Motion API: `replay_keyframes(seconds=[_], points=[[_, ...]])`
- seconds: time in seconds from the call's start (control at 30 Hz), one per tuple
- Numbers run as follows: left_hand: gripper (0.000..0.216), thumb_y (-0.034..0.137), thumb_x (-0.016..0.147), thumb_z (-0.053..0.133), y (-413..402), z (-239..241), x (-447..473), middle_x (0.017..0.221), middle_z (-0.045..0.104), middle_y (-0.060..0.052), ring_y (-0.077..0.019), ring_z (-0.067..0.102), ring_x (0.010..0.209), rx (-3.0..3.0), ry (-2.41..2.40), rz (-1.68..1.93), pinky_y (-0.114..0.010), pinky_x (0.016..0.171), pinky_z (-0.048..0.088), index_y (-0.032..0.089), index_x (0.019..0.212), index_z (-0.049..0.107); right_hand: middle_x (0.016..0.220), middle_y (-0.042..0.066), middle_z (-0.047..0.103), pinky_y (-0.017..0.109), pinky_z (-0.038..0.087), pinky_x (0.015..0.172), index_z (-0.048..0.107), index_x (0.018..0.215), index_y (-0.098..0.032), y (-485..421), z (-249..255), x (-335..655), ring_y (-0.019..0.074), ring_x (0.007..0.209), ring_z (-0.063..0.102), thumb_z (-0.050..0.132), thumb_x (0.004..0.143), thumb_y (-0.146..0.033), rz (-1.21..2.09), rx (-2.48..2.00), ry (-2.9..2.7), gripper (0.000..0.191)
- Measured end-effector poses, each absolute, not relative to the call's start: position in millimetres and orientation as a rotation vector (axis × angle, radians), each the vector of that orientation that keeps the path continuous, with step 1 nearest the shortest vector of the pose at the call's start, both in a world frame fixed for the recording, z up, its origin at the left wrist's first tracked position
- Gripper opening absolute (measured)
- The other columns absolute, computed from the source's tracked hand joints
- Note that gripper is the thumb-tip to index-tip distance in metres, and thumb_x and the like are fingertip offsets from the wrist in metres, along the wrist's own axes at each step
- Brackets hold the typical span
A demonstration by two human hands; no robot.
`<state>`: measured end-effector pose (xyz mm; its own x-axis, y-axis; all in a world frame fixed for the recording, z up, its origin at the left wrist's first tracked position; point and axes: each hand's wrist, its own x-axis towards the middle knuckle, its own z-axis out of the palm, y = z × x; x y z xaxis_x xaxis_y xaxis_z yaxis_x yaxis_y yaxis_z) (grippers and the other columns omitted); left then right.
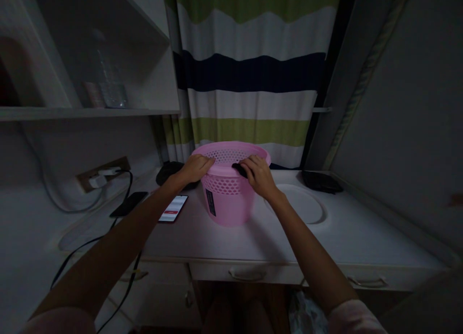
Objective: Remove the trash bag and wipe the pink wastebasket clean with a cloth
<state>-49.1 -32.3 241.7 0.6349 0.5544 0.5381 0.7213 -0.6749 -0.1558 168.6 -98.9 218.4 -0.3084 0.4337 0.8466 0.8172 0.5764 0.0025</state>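
A pink plastic basket (pixel 231 206) with a band of holes below its rim stands upright on the white desk (pixel 202 240). My left hand (pixel 197 167) is closed over the left side of the rim, fingers reaching inside. At the right front of the rim is my right hand (pixel 258 172), its fingers pinched on a small black item (pixel 239 170) whose kind I cannot make out. That black item lies against the rim. The bottom of the basket's inside is hidden from me.
Left of the basket are a lit phone (pixel 173 208), a dark phone-like slab (pixel 129 204) and a black object (pixel 169 172). Plugged chargers (pixel 104 177) trail cables over the desk edge. A black flat item (pixel 321 181) lies right. A striped curtain (pixel 253 102) hangs behind.
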Motion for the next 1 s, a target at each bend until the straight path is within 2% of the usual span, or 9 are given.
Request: replay_keyframes(seconds=[0.07,0.2,0.33,0.47,0.57,0.7,0.87,1.0], points=[[0.051,0.03,0.088,0.021,-30,241,-50,0.068,0.065,-0.009,-0.014,0.055,0.064,-2.494,-1.014,-0.646,-0.027,0.065,0.037,0.009,0.066,0.062,0.085,0.007,0.059,0.033,0.036,0.077,0.058,0.089,-0.018,-93,217,183,0.019,0.084,0.05,0.03,0.089,-0.026,-0.452,-0.924,-1.906,0.029],[0.053,0.031,0.088,0.02,-31,240,-51,0.069,0.065,-0.01,-0.0151,0.056,0.065,-2.46,-1.048,-0.656,-0.028,0.064,0.036,0.01,0.065,0.062,0.098,0.006,0.058,0.033,0.037,0.081,0.053,0.103,-0.02,-89,218,198,0.0183,0.092,0.05,0.032,0.086,-0.018,-0.296,-0.824,-1.883,0.027],[0.052,0.03,0.088,0.02,-36,242,-48,0.065,0.064,-0.009,-0.0149,0.055,0.063,-2.435,-1.094,-0.67,-0.027,0.061,0.036,0.011,0.062,0.062,0.089,0.005,0.059,0.033,0.036,0.078,0.059,0.093,-0.02,-94,220,195,0.0186,0.086,0.05,0.033,0.079,-0.01,-0.339,-0.925,-1.942,0.032],[0.049,0.026,0.088,0.023,-39,243,-44,0.067,0.065,-0.01,-0.0153,0.057,0.065,-2.412,-1.126,-0.63,-0.028,0.064,0.037,0.01,0.065,0.063,0.082,0.006,0.056,0.033,0.035,0.075,0.061,0.086,-0.018,-104,220,176,0.0194,0.081,0.047,0.035,0.08,-0.015,-0.48,-1.027,-1.896,0.027],[0.046,0.024,0.088,0.023,-38,241,-44,0.071,0.066,-0.011,-0.0166,0.058,0.068,-2.373,-1.1,-0.578,-0.028,0.065,0.037,0.009,0.071,0.064,0.083,0.008,0.055,0.034,0.033,0.073,0.062,0.085,-0.018,-112,220,155,0.0207,0.081,0.045,0.038,0.083,-0.028,-0.612,-1.111,-1.883,0.025],[0.041,0.022,0.088,0.025,-34,238,-47,0.075,0.066,-0.013,-0.0185,0.058,0.07,-2.314,-1.023,-0.51,-0.03,0.064,0.037,0.008,0.08,0.063,0.083,0.01,0.055,0.035,0.031,0.071,0.063,0.085,-0.018,-118,222,128,0.0226,0.082,0.045,0.038,0.084,-0.045,-0.739,-1.243,-1.827,0.036],[0.044,0.024,0.088,0.024,-35,240,-47,0.074,0.066,-0.012,-0.0175,0.057,0.068,-2.358,-1.044,-0.539,-0.029,0.062,0.036,0.01,0.077,0.064,0.085,0.009,0.057,0.034,0.03,0.072,0.063,0.09,-0.02,-117,224,122,0.0215,0.083,0.046,0.034,0.087,-0.039,-0.734,-1.262,-1.857,0.035],[0.047,0.025,0.088,0.024,-37,242,-46,0.07,0.066,-0.01,-0.0151,0.056,0.065,-2.422,-1.088,-0.656,-0.027,0.063,0.036,0.011,0.068,0.063,0.085,0.007,0.058,0.032,0.032,0.074,0.062,0.092,-0.019,-112,223,149,0.019,0.084,0.048,0.037,0.087,-0.036,-0.572,-1.116,-1.935,0.031]])
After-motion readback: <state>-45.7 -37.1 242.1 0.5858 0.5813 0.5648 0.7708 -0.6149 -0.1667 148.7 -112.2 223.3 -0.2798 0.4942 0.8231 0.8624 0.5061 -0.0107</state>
